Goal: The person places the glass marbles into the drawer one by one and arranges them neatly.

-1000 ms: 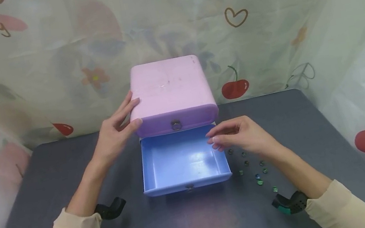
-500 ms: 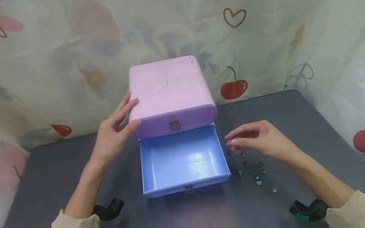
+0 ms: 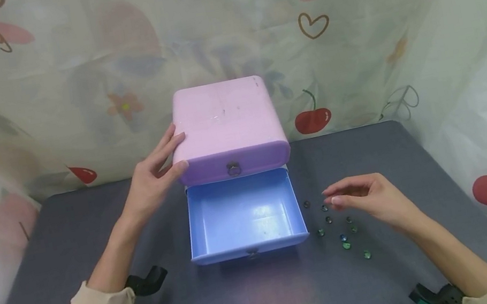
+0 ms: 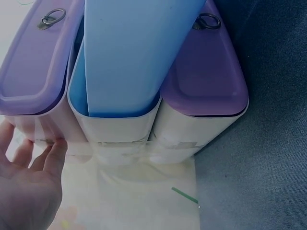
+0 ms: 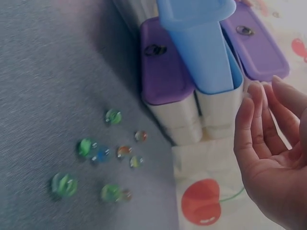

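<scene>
Drawer [image 3: 244,216] open, marbles [image 3: 341,230] beside it

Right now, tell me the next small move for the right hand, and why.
Probably lower the right hand onto the nearest marble and pinch it. The hand hovers just above the scattered marbles, holding nothing, its fingers loosely curled. The blue drawer beside them stands pulled out and looks bare inside, while the left hand rests against the pink cabinet, steadying it.

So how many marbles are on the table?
9 marbles, loose on the table right of the blue drawer: two by the right hand fingertips, five clustered below them, two nearest the person. The hand may hide more.
</scene>
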Motion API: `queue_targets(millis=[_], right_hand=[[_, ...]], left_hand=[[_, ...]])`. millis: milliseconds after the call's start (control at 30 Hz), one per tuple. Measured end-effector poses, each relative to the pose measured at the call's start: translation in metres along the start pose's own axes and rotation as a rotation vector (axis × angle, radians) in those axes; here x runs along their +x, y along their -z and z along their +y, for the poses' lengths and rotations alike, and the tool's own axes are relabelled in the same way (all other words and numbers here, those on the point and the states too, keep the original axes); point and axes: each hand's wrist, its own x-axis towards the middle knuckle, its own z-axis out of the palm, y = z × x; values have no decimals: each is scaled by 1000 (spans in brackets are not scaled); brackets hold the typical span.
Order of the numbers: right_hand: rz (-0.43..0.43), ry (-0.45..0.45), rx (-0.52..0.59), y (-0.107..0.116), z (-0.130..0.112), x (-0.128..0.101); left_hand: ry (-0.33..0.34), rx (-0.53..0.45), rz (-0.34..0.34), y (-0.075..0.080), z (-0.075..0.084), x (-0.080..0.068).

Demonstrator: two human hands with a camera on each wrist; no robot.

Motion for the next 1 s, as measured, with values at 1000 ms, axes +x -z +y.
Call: queue_targets(millis=[1000], right_hand=[[-7,-110,-2,14,54,-43]], left_hand=[[-5,-41,12,-2,0,-2]])
